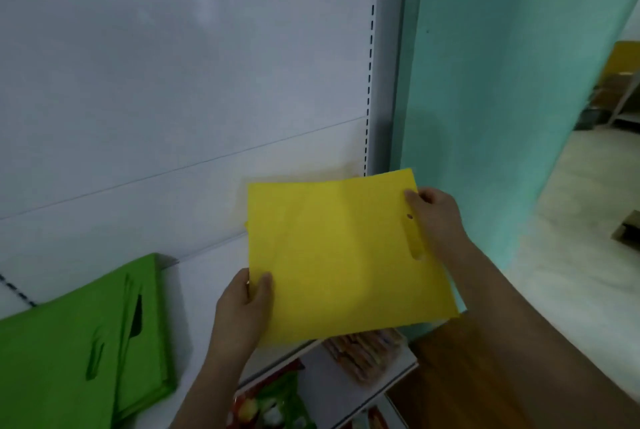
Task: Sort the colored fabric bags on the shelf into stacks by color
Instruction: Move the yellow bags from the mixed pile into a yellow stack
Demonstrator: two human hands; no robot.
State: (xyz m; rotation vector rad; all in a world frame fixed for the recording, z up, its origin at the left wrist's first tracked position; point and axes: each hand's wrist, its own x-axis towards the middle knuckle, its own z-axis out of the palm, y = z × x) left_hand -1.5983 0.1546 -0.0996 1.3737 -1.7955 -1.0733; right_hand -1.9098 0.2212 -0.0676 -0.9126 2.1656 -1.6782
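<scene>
Both hands hold one yellow fabric bag (332,255) flat above the white shelf (207,276): left hand (244,307) pinches its near-left corner, right hand (436,220) grips the handle-slot edge; green bags (79,335) lie stacked at left

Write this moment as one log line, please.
left hand: grips yellow bag | right hand: grips it | green bags: stacked on shelf

The green bags (79,342) run off the left edge, and lower-shelf packets (363,352) are blurred
</scene>
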